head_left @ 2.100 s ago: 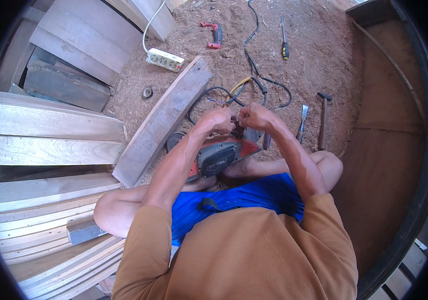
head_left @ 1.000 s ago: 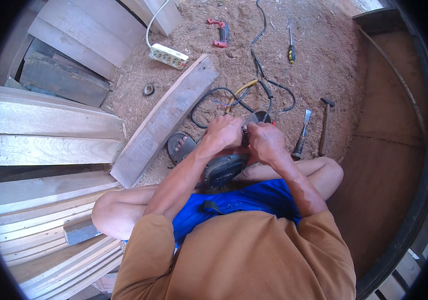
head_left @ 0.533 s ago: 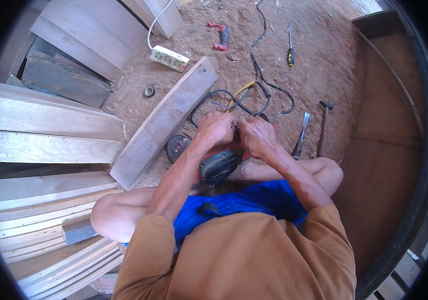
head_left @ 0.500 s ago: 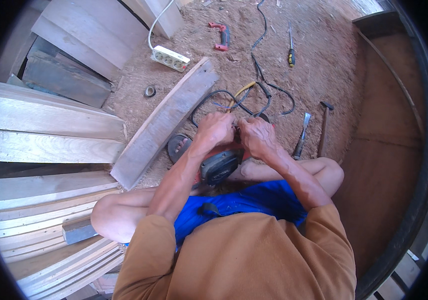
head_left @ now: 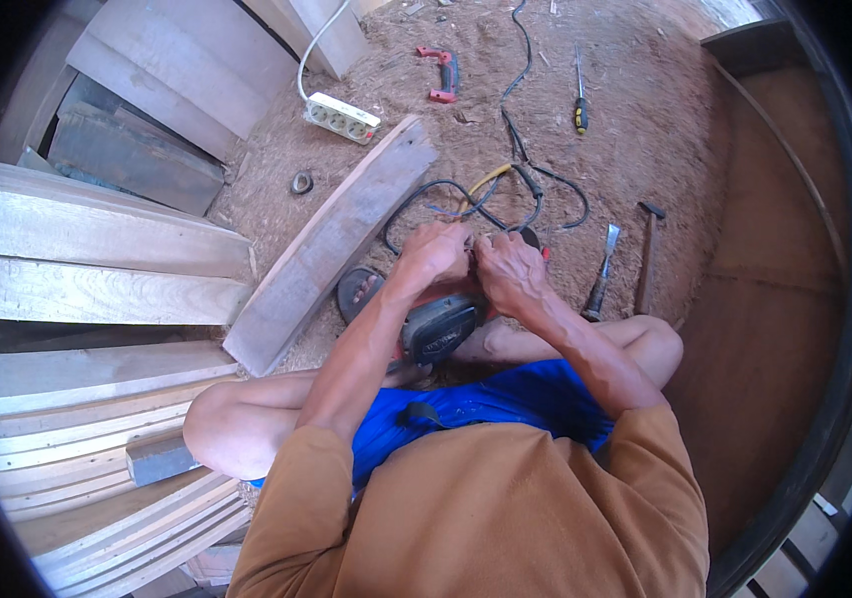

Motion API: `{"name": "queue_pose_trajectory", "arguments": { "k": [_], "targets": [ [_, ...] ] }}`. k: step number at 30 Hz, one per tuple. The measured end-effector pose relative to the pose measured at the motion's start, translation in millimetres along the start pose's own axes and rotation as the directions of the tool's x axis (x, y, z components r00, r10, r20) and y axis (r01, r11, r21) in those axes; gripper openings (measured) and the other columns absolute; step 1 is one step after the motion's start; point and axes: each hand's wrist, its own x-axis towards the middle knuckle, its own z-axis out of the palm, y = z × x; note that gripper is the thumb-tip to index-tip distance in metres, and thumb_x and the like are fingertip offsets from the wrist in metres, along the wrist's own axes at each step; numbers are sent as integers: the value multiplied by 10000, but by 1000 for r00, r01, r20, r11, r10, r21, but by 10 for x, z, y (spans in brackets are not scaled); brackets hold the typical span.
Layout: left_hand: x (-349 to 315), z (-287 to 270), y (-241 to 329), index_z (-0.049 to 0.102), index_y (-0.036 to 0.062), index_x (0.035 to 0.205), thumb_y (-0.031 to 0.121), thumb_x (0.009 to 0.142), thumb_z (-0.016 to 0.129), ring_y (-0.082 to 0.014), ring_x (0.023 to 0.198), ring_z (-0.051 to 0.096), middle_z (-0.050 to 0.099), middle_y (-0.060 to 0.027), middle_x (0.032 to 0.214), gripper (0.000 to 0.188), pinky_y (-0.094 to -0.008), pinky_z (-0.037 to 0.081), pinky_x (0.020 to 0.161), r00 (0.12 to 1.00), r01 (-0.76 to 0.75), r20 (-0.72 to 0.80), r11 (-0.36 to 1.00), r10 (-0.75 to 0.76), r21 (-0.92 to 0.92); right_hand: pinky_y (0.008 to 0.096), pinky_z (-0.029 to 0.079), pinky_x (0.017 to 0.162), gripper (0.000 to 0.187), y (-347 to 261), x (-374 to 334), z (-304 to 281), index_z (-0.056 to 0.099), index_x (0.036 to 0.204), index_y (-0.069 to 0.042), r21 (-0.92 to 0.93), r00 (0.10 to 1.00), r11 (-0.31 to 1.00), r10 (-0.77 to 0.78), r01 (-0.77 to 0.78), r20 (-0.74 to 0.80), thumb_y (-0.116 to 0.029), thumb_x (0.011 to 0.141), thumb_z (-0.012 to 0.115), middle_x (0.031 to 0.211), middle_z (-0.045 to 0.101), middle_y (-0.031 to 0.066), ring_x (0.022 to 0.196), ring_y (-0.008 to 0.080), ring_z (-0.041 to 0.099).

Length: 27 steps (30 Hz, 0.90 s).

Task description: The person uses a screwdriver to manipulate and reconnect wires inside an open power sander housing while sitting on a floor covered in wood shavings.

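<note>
A red power tool with a black housing [head_left: 442,331] rests between my crossed legs, its upper part hidden under my hands. Above it, my left hand [head_left: 433,253] is closed, the fingertips pinched beside those of the other. My right hand [head_left: 510,267] also bends its fingers into a pinch, close against the left one. Whatever the fingertips grip is too small and covered to make out. Just beyond them lies a black cable [head_left: 409,200] in loops, with a yellow length [head_left: 488,181] and thin bare-ended wires among it.
A wooden plank [head_left: 331,242] lies slanting at left, near a tape roll [head_left: 301,182] and a white power strip [head_left: 342,117]. Ahead are a red-and-black handle piece [head_left: 442,76] and a screwdriver [head_left: 580,112]. A chisel [head_left: 602,274] and hammer [head_left: 648,259] lie right. Stacked boards [head_left: 97,289] stand left.
Both hands stay over the tool, fingertips together, with only slight finger movement. The whole view has shifted a little; the things on the ground lie as before.
</note>
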Motion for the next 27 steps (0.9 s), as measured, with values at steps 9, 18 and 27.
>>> {"name": "queue_pose_trajectory", "arguments": {
  "k": [9,18,27],
  "targets": [
    [-13,-66,-48,633,127,1149,214,840,712,-385,1054,692,738,-165,1082,330,-489,542,885,995,-54,85,999,54,1,525,541,868,336,999,-66,99,663,1123,-36,204,858,838,465,-506,218,-325,954,632,1039,719,267,1008,445,693],
    [-102,-1,-231,663,128,1149,65,868,683,-358,1057,700,742,-121,1070,289,-457,550,900,963,-270,-47,959,267,-84,500,521,1030,467,1139,-290,808,709,1216,0,86,644,695,604,-714,470,-337,892,693,1273,689,254,1237,429,637],
    [-67,27,-139,720,148,1144,82,877,698,-318,1052,722,764,-110,1082,276,-421,559,915,974,-226,-3,965,227,-130,554,558,905,457,1359,-551,809,710,1132,55,108,619,630,690,-769,375,-288,832,676,1144,706,305,1082,476,684]
  ]
}}
